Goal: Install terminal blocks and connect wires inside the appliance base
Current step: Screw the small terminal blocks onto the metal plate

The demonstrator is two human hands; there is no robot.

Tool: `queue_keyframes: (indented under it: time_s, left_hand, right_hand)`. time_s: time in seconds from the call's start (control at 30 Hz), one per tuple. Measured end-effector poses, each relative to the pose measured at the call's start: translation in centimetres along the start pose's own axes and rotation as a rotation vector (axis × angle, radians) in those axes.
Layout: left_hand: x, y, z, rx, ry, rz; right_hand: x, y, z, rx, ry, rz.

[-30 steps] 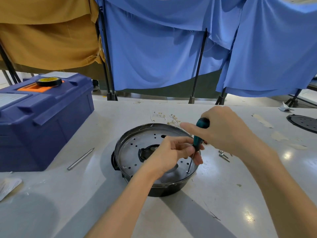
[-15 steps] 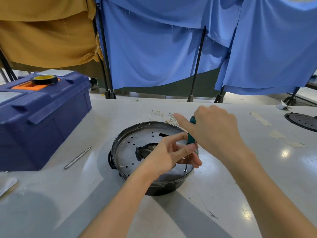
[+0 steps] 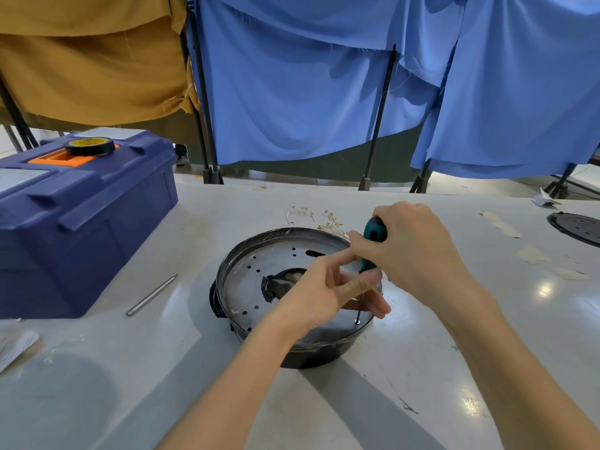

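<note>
The round black appliance base [image 3: 246, 332] stands mid-table, covered by a perforated metal plate [image 3: 259, 264] with a central opening. My right hand [image 3: 412, 251] grips the teal-handled screwdriver [image 3: 373, 235], held nearly upright, its tip on a screw [image 3: 357, 321] near the plate's right rim. My left hand [image 3: 324, 297] rests over the plate with its fingers pinched around the screwdriver's shaft. A loose bundle of white wires with brass terminals [image 3: 324, 219] lies behind the base.
A blue toolbox [image 3: 81, 222] with a roll of black tape [image 3: 89, 146] on it stands at left. A metal rod [image 3: 151, 295] lies beside it. A black perforated disc [image 3: 578, 227] sits at the far right. Blue and yellow cloths hang behind.
My right hand has turned on the screwdriver handle, showing more of the teal grip. My left fingers have shifted along the shaft. The base stays put.
</note>
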State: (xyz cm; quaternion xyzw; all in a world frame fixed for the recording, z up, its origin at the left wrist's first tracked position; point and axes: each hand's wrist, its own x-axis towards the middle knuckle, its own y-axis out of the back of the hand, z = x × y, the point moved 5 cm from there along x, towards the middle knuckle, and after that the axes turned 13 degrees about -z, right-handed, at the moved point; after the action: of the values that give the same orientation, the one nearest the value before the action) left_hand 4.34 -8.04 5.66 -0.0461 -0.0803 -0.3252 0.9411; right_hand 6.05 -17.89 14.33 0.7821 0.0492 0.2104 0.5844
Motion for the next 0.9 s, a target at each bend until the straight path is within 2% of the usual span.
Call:
queue_keyframes:
  time_s: [0.07,0.13,0.23,0.33,0.67,0.77,0.83,0.9]
  left_hand:
    - [0.1,0.0,0.0,0.005,0.013,-0.006]
    - [0.1,0.1,0.0,0.008,0.035,-0.015]
    - [0.1,0.2,0.0,0.011,0.046,-0.036]
    - [0.1,0.1,-0.1,0.039,0.044,-0.038]
    - [0.2,0.1,-0.2,0.058,0.016,-0.043]
    - [0.2,0.2,-0.3,0.049,0.033,-0.036]
    - [0.2,0.5,-0.4,0.059,0.062,0.014]
    - [0.1,1.4,-0.3,0.127,0.080,0.138]
  right_hand:
    - [-0.1,0.2,0.1,-0.040,-0.052,0.051]
    - [0.4,0.7,0.6,-0.061,-0.076,0.008]
    - [0.6,1.3,0.7,0.089,0.061,-0.101]
    - [0.1,1.7,0.5,0.213,0.165,-0.046]
    - [-1.3,0.1,0.0,0.003,-0.154,0.271]
    - [-1.6,0.2,0.0,0.012,-0.147,0.262]
    - [-1.7,0.5,0.6,0.076,-0.153,0.222]
    - [-2.2,1.8,1.8,0.171,-0.183,0.318]
